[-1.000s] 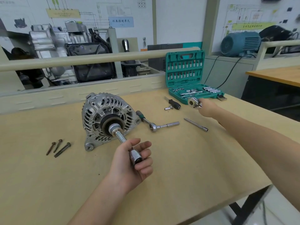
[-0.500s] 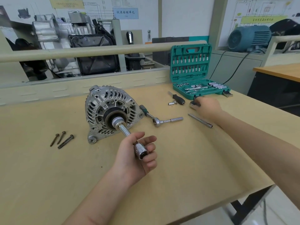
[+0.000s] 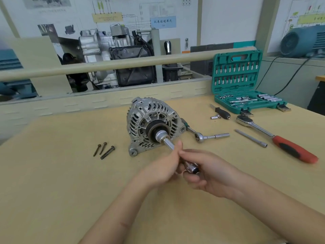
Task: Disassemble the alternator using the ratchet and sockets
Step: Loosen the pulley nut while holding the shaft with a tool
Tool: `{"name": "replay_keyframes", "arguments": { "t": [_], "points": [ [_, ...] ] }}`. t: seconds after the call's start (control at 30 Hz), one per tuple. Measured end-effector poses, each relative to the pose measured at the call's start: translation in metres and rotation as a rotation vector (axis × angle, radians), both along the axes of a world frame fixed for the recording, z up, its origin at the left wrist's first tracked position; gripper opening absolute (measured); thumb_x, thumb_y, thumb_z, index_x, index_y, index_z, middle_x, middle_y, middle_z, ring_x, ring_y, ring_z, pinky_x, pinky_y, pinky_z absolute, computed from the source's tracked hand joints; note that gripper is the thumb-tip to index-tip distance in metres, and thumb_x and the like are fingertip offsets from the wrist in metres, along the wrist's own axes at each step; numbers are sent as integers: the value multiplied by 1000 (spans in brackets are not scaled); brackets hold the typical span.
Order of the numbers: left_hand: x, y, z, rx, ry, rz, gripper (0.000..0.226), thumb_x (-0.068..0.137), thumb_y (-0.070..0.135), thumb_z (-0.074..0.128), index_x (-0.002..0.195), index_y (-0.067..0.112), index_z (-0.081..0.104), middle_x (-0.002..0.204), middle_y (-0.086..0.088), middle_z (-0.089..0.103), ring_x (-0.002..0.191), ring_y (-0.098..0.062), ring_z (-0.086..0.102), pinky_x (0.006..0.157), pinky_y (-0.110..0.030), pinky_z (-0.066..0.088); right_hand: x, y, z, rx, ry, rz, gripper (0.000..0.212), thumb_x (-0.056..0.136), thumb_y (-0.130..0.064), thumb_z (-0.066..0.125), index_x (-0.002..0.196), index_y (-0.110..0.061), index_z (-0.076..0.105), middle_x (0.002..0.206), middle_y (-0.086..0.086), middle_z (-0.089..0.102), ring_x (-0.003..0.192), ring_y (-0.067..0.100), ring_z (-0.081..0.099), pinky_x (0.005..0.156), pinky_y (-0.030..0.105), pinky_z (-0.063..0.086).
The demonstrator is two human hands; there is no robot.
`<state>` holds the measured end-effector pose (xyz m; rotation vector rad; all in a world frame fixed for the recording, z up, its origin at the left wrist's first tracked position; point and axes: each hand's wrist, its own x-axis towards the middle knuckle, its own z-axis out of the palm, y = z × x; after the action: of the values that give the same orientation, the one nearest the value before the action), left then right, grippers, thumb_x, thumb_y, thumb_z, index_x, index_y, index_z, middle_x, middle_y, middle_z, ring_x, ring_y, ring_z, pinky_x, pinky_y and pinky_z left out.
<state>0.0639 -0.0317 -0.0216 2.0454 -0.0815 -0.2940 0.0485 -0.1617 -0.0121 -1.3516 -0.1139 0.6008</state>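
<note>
The silver alternator stands on edge on the wooden table, pulley facing me. A chrome extension bar with socket sticks out of the pulley centre. My left hand grips the bar's middle. My right hand curls around the bar's near end. A large ratchet with a red-and-black handle lies free on the table to the right. A small ratchet with a green handle lies behind the alternator's right side.
Three long bolts lie left of the alternator. An open green socket case stands at the back right, with a black-handled driver, a small adapter and a thin extension rod in front. A raised rail bounds the table's far edge.
My right hand left the large ratchet on the table near the case and came back to the near end of the extension bar. The left hand slid up the bar slightly.
</note>
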Motion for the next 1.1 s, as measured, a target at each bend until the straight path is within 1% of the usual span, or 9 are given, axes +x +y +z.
{"name": "replay_keyframes", "arguments": {
  "t": [0.07,0.17,0.27,0.43,0.57,0.7,0.87,0.97,1.1],
  "points": [
    [11,28,10,112,-131,81,54,88,60,32,67,19,60,58,11,64,59,-11,59,55,-23,42,0,5,0,32,-1,-40,20,93,-14,45,74,-11,47,57,0,47,31,6,29,34,13,14],
    [31,78,7,425,-387,438,28,85,43,55,85,17,62,83,1,67,82,-21,62,61,-27,43,2,6,-1,41,-19,-60,22,93,-10,43,71,-10,43,55,0,48,30,7,26,35,14,14],
    [48,105,-18,693,-203,433,44,82,43,61,109,8,59,109,-11,63,91,-24,57,72,-29,44,3,6,-3,30,-29,-52,21,91,-8,43,70,-10,42,56,1,48,30,8,26,34,14,16],
    [75,106,-33,537,-238,316,35,73,47,70,84,18,55,87,0,60,78,-17,54,62,-28,39,5,7,-1,-6,-25,-32,16,91,-7,44,75,-9,44,55,2,48,29,8,26,35,12,16],
    [75,112,-38,356,-274,305,33,74,38,73,92,11,65,91,-7,67,88,-21,61,76,-34,47,5,7,3,-20,-15,-39,16,92,-7,43,76,-9,44,54,1,48,28,8,26,35,12,15],
    [68,111,-39,321,-298,294,17,75,25,73,82,13,63,77,0,63,78,-17,58,64,-27,43,4,6,9,-38,-13,-38,9,92,-8,44,83,-9,43,53,1,48,28,7,27,34,11,14],
    [51,101,-42,341,-333,343,26,75,23,71,88,1,64,79,-8,61,73,-19,54,64,-27,39,-3,0,13,-58,-28,-9,1,93,-10,44,93,-10,44,50,-1,49,28,6,27,33,10,15],
    [39,100,-40,363,-347,325,24,77,21,70,84,-1,63,74,-8,59,69,-17,51,60,-26,38,-6,-9,14,-71,-38,21,9,93,-11,44,84,-9,43,53,0,47,28,6,25,32,10,15],
    [16,103,-40,411,-342,339,23,78,24,69,82,3,61,76,-5,57,70,-17,50,60,-27,38,-16,-18,11,-93,-56,76,6,92,-13,44,89,-8,47,54,0,50,29,7,24,33,10,16]
  ]
}}
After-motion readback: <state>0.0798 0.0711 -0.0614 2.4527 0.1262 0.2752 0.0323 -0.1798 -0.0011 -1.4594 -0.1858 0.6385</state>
